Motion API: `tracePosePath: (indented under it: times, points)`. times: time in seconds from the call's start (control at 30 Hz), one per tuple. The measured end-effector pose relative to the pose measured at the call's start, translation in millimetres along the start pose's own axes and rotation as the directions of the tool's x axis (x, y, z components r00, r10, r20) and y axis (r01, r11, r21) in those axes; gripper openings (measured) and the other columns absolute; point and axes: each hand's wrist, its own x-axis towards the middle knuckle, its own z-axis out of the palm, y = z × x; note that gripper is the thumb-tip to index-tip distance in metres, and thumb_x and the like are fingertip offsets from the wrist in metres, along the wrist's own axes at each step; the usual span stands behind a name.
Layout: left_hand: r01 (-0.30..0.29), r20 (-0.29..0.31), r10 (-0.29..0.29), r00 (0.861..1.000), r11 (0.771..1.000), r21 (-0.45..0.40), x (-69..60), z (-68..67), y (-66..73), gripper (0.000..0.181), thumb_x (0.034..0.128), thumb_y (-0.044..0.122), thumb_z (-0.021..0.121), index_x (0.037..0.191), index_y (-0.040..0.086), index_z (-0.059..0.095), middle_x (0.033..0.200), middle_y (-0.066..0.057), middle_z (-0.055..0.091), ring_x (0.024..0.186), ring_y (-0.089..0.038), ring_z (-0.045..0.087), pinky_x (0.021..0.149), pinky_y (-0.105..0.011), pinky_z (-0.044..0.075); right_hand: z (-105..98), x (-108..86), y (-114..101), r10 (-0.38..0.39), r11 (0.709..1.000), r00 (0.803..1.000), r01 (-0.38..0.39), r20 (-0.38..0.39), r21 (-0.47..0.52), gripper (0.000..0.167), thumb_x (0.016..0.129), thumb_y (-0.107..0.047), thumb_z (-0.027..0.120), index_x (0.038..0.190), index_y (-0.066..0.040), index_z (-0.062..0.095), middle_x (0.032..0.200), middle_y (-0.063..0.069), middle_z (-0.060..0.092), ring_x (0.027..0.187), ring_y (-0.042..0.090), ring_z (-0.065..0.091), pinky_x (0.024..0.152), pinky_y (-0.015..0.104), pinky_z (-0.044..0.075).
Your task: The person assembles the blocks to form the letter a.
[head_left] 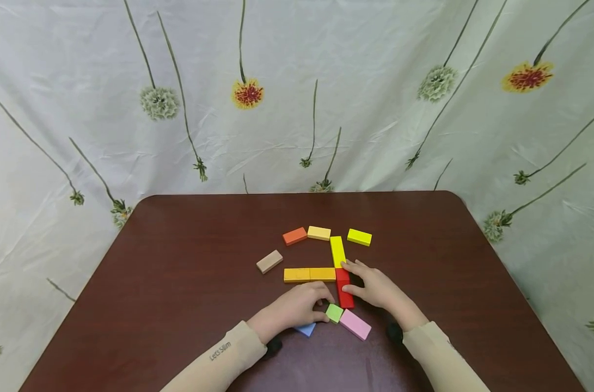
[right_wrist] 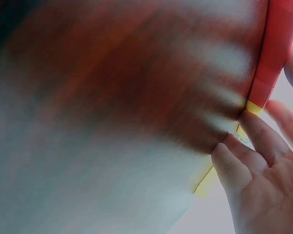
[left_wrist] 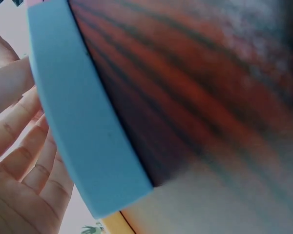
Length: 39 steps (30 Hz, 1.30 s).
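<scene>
My left hand [head_left: 304,305] reaches over the table beside a small green block [head_left: 334,312], thumb and fingertips at its left and upper edges. Its fingers look loosely bent, and its palm shows in the left wrist view. Under it lies a blue block [left_wrist: 88,112], partly hidden in the head view. My right hand [head_left: 377,287] rests along a column of blocks: its thumb is at the red blocks [head_left: 346,298], an index fingertip at the lower end of the yellow block [head_left: 337,250]. Two amber blocks [head_left: 308,275] form a row meeting the column's left side.
A pink block [head_left: 355,325] lies just right of the green one. Beyond the hands are an orange block [head_left: 294,236], a pale yellow block [head_left: 319,233], another yellow block [head_left: 360,237] and a tan block [head_left: 269,262]. A flowered cloth hangs behind the brown table [head_left: 189,245].
</scene>
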Motion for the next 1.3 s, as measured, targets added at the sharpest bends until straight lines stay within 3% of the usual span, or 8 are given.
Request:
tracePosePath:
  times: [0.37,0.53,0.67,0.9,1.1,1.3]
  points:
    - [0.026,0.000,-0.026,1.000,0.997,-0.074,-6.6,-6.9,-6.0,0.033,0.0880,0.029,0.075,0.118,0.016,0.069,0.109,0.003,0.067,0.090,-0.004,0.059,0.082,-0.020,0.052,-1,-0.5,1,-0.019,1.000,1.000,0.019,0.001,-0.003,0.062,0.090,-0.032,0.071,0.146,-0.015,0.050,0.149,0.020,0.046,0.138,0.042,0.042,0.105,0.059,0.042]
    - [0.019,-0.047,-0.023,0.999,0.996,-0.089,-25.3,-18.3,-21.3,0.018,0.0910,0.024,0.071,0.107,0.015,0.073,0.101,0.005,0.069,0.091,-0.007,0.061,0.083,-0.025,0.052,-1,0.0,-1,-0.009,1.000,1.000,0.009,0.011,-0.006,0.063,0.090,-0.032,0.071,0.146,-0.015,0.049,0.150,0.020,0.045,0.139,0.042,0.041,0.106,0.059,0.041]
    - [0.009,-0.038,-0.011,0.999,0.998,-0.061,-43.8,-19.3,-31.8,0.018,0.0878,0.026,0.075,0.104,0.019,0.075,0.102,0.009,0.070,0.097,-0.008,0.061,0.088,-0.029,0.051,-1,-0.2,-1,-0.012,1.000,1.000,0.013,0.015,-0.008,0.063,0.090,-0.030,0.071,0.147,-0.015,0.048,0.150,0.019,0.045,0.140,0.042,0.040,0.105,0.058,0.042]
    - [-0.081,-0.040,0.082,0.996,0.997,0.011,-62.1,-14.3,-31.0,0.027,0.0833,0.025,0.080,0.110,0.020,0.076,0.109,0.007,0.070,0.104,-0.012,0.060,0.090,-0.030,0.051,-3,-1.1,-1,0.001,1.000,1.000,-0.001,0.010,-0.006,0.064,0.090,-0.031,0.071,0.148,-0.016,0.047,0.152,0.020,0.043,0.139,0.043,0.040,0.104,0.059,0.042]
    - [-0.013,-0.043,0.015,0.999,0.999,0.031,-68.0,-14.6,-33.2,0.025,0.0830,0.027,0.080,0.107,0.020,0.076,0.104,0.010,0.069,0.100,-0.009,0.060,0.088,-0.029,0.052,-1,-0.9,0,-0.001,1.000,1.000,0.002,0.015,-0.007,0.065,0.090,-0.030,0.071,0.148,-0.015,0.046,0.153,0.020,0.042,0.139,0.043,0.040,0.105,0.059,0.041]
    - [0.092,-0.129,-0.090,0.988,0.996,0.006,-78.2,-20.2,-40.7,0.025,0.0763,0.026,0.085,0.096,0.016,0.073,0.090,0.007,0.065,0.082,-0.007,0.058,0.074,-0.025,0.051,-1,-0.9,0,-0.015,1.000,1.000,0.015,0.011,-0.002,0.064,0.090,-0.029,0.071,0.148,-0.014,0.047,0.152,0.020,0.043,0.140,0.042,0.039,0.106,0.059,0.040]
